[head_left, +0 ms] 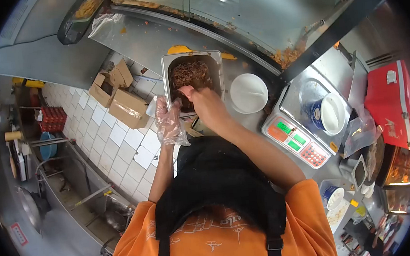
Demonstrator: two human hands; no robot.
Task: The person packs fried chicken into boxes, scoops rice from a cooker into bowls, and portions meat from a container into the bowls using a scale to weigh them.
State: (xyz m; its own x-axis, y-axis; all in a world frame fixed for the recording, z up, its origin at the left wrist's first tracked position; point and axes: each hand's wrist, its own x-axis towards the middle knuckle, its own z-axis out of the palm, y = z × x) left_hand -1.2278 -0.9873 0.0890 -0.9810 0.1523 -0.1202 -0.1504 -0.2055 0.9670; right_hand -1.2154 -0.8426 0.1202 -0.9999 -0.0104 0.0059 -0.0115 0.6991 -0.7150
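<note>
A steel pan [165, 68] holds brown shredded food [190, 73] and sits on the steel counter in front of me. My right hand [204, 101] is bare and reaches into the pan's near end. It is closed on a dark scoop [182, 96] that touches the food. My left hand [168, 121] wears a loose clear plastic glove. It hangs beside the pan's near left corner, fingers apart and holding nothing. My orange shirt and black apron fill the bottom of the view.
A white round lid [249, 93] lies right of the pan. A digital scale [295, 137] carries a blue paper cup [326, 113]. A red cooler box [390, 101] stands far right. Cardboard boxes [121, 103] sit on the tiled floor at left. A glass display case [234, 5] rises behind the counter.
</note>
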